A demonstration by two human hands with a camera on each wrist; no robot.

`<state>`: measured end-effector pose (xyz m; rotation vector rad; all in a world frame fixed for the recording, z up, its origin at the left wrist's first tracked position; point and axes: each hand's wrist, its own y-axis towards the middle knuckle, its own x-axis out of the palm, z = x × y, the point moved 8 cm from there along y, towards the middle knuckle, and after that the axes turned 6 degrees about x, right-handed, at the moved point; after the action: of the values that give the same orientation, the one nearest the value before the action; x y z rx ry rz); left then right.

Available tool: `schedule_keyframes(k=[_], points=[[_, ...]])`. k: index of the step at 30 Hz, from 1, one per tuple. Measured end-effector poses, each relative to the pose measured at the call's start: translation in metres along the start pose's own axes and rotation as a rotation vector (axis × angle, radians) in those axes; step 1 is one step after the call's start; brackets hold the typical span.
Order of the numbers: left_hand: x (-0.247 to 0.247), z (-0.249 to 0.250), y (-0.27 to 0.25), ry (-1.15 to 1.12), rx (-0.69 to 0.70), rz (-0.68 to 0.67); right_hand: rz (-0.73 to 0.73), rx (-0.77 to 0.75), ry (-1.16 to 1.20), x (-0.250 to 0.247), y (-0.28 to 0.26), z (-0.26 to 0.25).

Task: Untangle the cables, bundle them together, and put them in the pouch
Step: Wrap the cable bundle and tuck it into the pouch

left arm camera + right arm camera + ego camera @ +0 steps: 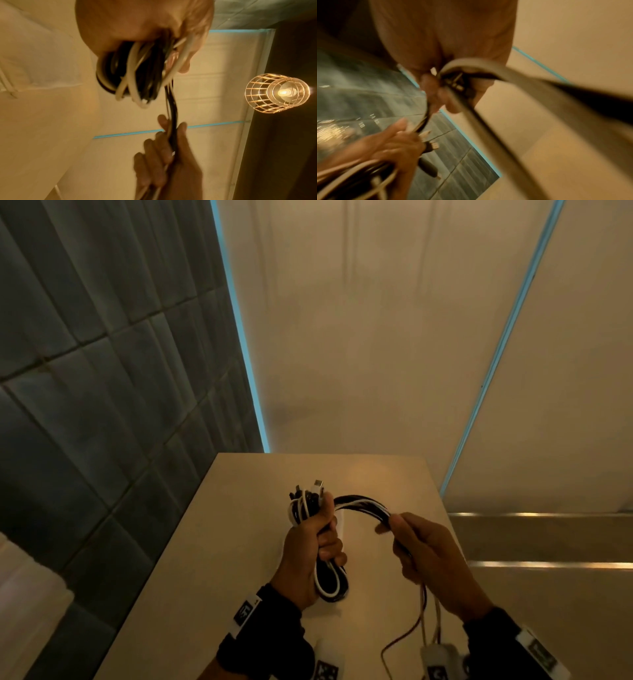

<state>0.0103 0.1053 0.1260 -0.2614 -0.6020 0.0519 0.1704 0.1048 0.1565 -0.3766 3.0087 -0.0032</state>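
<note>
A bundle of black and white cables (329, 580) is folded into loops above the tan table (239, 542). My left hand (317, 537) grips the folded loops in a fist, with plug ends (317, 486) sticking out above it. From there a strand of cables (363, 505) arcs right to my right hand (407, 537), which pinches it between thumb and fingers. The left wrist view shows the coiled loops (130, 75) under the left palm and the right hand (169, 136) gripping the strand. The right wrist view is blurred but shows plugs (433, 146) beside the left hand. No pouch is in view.
Thin reddish wires (421, 621) hang from my right hand toward the table's near edge. A dark tiled wall (102, 371) lies left of the table, a cream wall (376, 337) behind. A caged lamp (278, 93) glows in the left wrist view.
</note>
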Motion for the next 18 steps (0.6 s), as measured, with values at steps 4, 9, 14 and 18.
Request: schedule_keyframes(k=[4,9,14,18], points=[[0.008,-0.005,0.002,0.055,0.039,0.012,0.265,-0.249,-0.451,0.018,-0.006,-0.042],[0.020,-0.012,0.006,-0.036,-0.033,-0.095,0.155,-0.352,-0.867,0.065,-0.003,-0.058],[0.018,-0.003,0.008,-0.066,-0.011,-0.026,-0.065,-0.271,-0.910,0.088,-0.009,-0.055],[0.002,0.015,0.021,-0.204,0.067,0.133,0.065,-0.318,-0.747,0.071,-0.005,-0.055]])
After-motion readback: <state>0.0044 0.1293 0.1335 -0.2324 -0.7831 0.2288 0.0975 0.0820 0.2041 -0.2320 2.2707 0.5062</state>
